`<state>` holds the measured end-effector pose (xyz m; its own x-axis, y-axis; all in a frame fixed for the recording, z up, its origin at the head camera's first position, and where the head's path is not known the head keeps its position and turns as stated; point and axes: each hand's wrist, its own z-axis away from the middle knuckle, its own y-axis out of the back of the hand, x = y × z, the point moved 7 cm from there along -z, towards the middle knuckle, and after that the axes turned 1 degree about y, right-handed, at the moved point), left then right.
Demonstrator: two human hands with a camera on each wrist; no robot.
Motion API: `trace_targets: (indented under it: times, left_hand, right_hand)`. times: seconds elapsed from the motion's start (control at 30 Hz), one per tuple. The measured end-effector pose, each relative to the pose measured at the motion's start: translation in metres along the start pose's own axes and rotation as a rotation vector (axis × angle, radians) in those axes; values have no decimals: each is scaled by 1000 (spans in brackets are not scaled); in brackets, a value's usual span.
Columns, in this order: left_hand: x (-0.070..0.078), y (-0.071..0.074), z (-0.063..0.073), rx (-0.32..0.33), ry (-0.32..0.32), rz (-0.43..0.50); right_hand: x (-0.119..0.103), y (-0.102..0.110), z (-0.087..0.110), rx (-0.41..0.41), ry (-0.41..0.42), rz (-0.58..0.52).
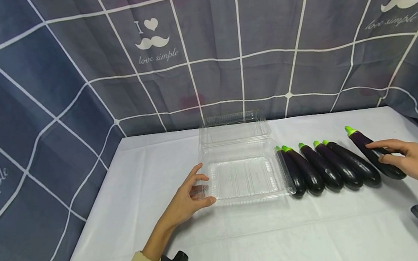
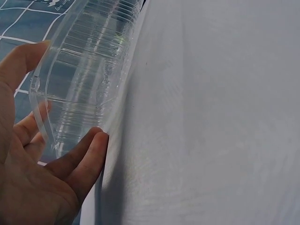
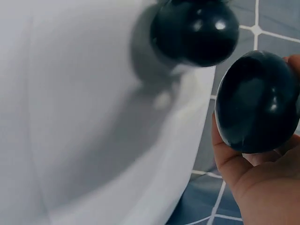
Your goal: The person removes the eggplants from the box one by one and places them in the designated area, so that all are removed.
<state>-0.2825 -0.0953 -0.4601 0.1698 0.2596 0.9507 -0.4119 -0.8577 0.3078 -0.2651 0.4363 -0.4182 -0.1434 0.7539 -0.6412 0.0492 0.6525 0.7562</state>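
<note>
A clear plastic clamshell container (image 1: pixel 244 177) sits on the table with its lid folded back. My left hand (image 1: pixel 187 199) holds its left side; in the left wrist view the thumb is on the rim and the fingertips (image 2: pixel 96 136) reach under the wall. On the right, my right hand (image 1: pixel 412 158) grips a dark purple eggplant (image 1: pixel 369 147) with a green stem end, thumb on one side and fingers on the other. The right wrist view shows the rounded end of this eggplant (image 3: pixel 258 103) between the fingers, apart from a neighbouring eggplant (image 3: pixel 197 33).
Several more eggplants (image 1: pixel 322 167) lie side by side between the container and my right hand, the leftmost against the container's right edge. A white cloth (image 1: pixel 258 240) covers the table. Dark checked fabric (image 1: pixel 203 36) hangs behind and at both sides.
</note>
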Motion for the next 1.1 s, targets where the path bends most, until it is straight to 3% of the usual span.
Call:
trace_targets:
  times: [0.23,0.67,1.1]
  left_hand:
    - [0,0,1,-1,-1,-3]
    - [0,0,0,6,10,-9]
    - [2,1,0,1,12,-9]
  right_hand:
    - [20,-8,-2,-94,-105,-8]
    - [34,-13,-2,-123,-11,-136]
    - [36,-17,-6,-200,-53,-92]
